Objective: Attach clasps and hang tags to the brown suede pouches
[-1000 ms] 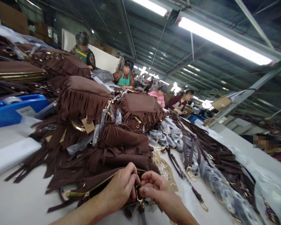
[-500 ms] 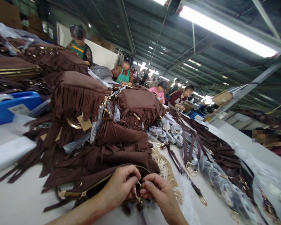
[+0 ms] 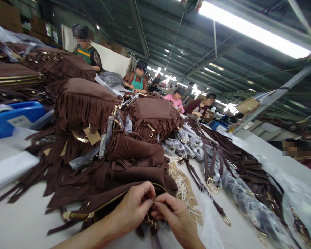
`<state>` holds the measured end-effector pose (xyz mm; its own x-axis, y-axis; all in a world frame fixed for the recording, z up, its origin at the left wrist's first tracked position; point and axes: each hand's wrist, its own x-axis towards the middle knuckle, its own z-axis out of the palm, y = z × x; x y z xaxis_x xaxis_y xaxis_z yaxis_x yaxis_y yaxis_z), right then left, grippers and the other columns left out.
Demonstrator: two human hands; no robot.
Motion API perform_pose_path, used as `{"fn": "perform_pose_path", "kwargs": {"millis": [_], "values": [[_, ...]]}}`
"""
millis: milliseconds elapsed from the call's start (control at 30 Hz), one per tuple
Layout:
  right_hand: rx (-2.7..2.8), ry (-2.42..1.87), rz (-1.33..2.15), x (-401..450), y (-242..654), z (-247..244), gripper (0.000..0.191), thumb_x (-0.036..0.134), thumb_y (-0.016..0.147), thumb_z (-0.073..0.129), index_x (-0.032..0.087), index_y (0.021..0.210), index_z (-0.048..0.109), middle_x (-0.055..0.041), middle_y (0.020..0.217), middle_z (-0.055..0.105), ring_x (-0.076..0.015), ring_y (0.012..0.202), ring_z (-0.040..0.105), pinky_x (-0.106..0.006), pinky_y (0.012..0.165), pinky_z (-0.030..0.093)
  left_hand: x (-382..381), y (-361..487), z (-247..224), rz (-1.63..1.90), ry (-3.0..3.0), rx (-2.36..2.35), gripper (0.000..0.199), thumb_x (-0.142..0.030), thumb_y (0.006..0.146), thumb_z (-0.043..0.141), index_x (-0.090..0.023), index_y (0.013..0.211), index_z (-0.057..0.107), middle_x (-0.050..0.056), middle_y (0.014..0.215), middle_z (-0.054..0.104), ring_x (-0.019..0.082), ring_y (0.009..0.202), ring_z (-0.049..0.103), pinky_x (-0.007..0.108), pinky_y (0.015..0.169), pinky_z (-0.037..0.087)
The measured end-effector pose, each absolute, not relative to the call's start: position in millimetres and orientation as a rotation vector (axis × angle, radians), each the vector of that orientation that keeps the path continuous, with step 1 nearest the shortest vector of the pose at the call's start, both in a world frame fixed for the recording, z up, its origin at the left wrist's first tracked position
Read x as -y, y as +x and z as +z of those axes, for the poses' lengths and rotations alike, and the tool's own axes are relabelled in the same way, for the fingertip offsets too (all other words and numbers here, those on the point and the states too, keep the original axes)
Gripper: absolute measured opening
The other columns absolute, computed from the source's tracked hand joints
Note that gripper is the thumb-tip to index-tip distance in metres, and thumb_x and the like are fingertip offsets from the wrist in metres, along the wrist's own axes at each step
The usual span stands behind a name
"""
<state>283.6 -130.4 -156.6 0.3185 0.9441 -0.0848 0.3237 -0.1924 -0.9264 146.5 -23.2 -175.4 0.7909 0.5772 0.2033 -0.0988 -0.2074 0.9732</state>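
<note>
No brand name I could make out anywhere. The kraft hang tag (image 3: 92, 136), up and left of the fingers, had some marks on it, but they were too small to read, and the same went for the white label (image 3: 19, 121) on the blue tape dispenser (image 3: 15, 116) way off to the left.

Both hands were closed down to a fingertip pinch. The left hand (image 3: 134, 207) had thumb and index nearly together, the right hand (image 3: 175, 214) was curled in to meet it, and between them was a tiny item (image 3: 153, 202), too small and hidden to ID. Some gold hardware (image 3: 152, 221) hung just below the fingertips.

The bag was a dark brown fringed handbag (image 3: 93, 200), lying right under and left of the fingers, gaping open along its gold zipper (image 3: 115, 199), fringe fanned out left. More fringed bags (image 3: 85, 90) were heaped beyond the fingers. Just to the right, white strings (image 3: 185, 193) sat tangled on brown paper (image 3: 191, 197), with braided straps (image 3: 203, 188) past that.
</note>
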Motion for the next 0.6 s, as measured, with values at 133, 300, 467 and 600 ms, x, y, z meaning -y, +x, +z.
{"fn": "perform_pose_path", "kwargs": {"millis": [133, 300, 467, 600], "values": [[1.267, -1.744, 0.825, 131, 282, -154, 0.036, 0.052, 0.091, 0.058, 0.019, 0.080, 0.067, -0.0036, 0.071, 0.072, -0.0199, 0.067, 0.072, -0.027, 0.065, 0.058, 24, 145, -175, 0.643, 1.705, -0.393, 0.015, -0.005, 0.071, 0.046, -0.019, 0.075, 0.049, -0.004, 0.069, 0.050, 0.012, 0.066, 0.045, 0.024, 0.061, 0.033], [1.508, -1.803, 0.574, 132, 282, -160, 0.023, 0.029, 0.095, 0.049, 0.021, 0.079, 0.063, -0.0010, 0.068, 0.068, -0.0152, 0.062, 0.068, -0.021, 0.060, 0.052, 26, 144, -177, 0.668, 1.751, -0.432, 0.016, -0.004, 0.067, 0.045, -0.020, 0.072, 0.044, -0.003, 0.070, 0.048, 0.013, 0.067, 0.044, 0.025, 0.061, 0.032], [1.689, -1.807, 0.432, 126, 279, -163, 0.022, 0.018, 0.092, 0.048, 0.022, 0.075, 0.061, 0.0012, 0.066, 0.063, -0.0127, 0.061, 0.064, -0.019, 0.060, 0.048, 24, 147, -185, 0.686, 1.809, -0.409, 0.016, -0.005, 0.066, 0.044, -0.020, 0.070, 0.042, -0.002, 0.070, 0.049, 0.014, 0.068, 0.045, 0.025, 0.061, 0.032], [1.665, -1.776, 0.478, 126, 280, -154, 0.023, 0.021, 0.095, 0.043, 0.021, 0.089, 0.065, -0.0032, 0.079, 0.065, -0.0147, 0.068, 0.066, -0.021, 0.062, 0.053, 21, 147, -180, 0.678, 1.828, -0.410, 0.014, -0.006, 0.068, 0.044, -0.020, 0.069, 0.043, -0.003, 0.067, 0.048, 0.014, 0.065, 0.045, 0.024, 0.061, 0.033]]}}
